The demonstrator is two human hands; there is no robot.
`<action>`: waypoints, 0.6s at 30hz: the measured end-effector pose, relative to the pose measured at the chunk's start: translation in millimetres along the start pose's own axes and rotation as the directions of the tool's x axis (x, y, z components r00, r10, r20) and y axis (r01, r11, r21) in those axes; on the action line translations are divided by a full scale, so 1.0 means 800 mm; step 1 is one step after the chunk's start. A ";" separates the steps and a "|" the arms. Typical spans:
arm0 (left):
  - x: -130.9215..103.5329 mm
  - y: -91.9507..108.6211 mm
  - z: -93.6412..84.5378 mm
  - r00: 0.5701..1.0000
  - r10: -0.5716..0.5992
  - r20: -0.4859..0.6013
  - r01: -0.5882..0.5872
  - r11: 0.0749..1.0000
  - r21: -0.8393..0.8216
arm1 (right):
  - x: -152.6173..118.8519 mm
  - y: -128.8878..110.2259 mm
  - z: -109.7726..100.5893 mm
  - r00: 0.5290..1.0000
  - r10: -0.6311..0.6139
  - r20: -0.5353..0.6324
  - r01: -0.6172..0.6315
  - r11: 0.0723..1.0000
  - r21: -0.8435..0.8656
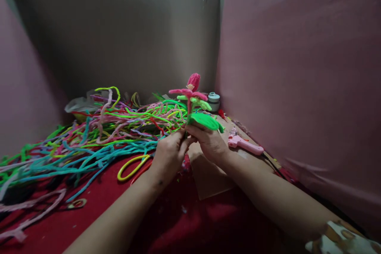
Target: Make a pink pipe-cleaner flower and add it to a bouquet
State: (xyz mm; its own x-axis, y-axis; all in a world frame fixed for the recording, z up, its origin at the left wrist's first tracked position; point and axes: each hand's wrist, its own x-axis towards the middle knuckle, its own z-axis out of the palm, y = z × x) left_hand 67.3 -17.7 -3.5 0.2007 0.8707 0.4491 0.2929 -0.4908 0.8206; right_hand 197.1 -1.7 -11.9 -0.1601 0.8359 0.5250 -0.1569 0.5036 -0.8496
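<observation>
A pipe-cleaner flower point(194, 81) stands upright between my hands, with pink petals, lighter green leaves below them and a broad bright green leaf point(204, 121) lower down on the right. My left hand point(171, 149) is closed around the lower stem. Pressed up against it, my right hand point(210, 143) pinches the stem just under the broad leaf. The fingertips of both hands meet there, and the stem between them is mostly hidden.
A large tangle of coloured pipe cleaners point(119, 127) covers the left of the red cloth point(166, 218). Yellow-handled scissors point(126, 170) lie by my left wrist. On the cardboard point(208, 184) at right rests a pink glue gun point(245, 145) with a black cord. A pale blue-lidded jar point(213, 101) stands behind.
</observation>
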 end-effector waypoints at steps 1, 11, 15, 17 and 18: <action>-0.001 -0.002 0.003 0.997 0.045 -0.068 -0.039 0.994 0.098 | 0.000 0.000 0.001 0.999 -0.016 -0.052 0.016 1.000 -0.002; 0.000 0.010 -0.006 0.990 -0.104 0.096 0.123 0.969 -0.214 | 0.003 -0.009 -0.007 0.995 -0.007 0.102 0.012 0.999 -0.048; 0.000 0.009 -0.005 0.974 -0.125 0.190 0.196 0.887 -0.419 | 0.005 -0.010 -0.013 0.990 -0.041 0.132 0.058 0.991 -0.124; 0.001 0.004 -0.004 0.966 -0.121 0.229 0.227 0.822 -0.523 | 0.005 -0.009 -0.014 0.991 -0.044 0.125 0.054 0.996 -0.078; 0.001 0.002 -0.004 0.960 -0.124 0.250 0.249 0.785 -0.567 | 0.005 -0.008 -0.014 0.993 -0.042 0.114 0.047 0.998 -0.039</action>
State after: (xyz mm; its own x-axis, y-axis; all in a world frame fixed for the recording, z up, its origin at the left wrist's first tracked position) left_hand 65.2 -17.5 -1.0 0.3897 0.8888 0.2413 -0.2505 -0.1499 0.9565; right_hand 208.1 0.5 -5.1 -0.2637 0.7834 0.5628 -0.1266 0.5503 -0.8253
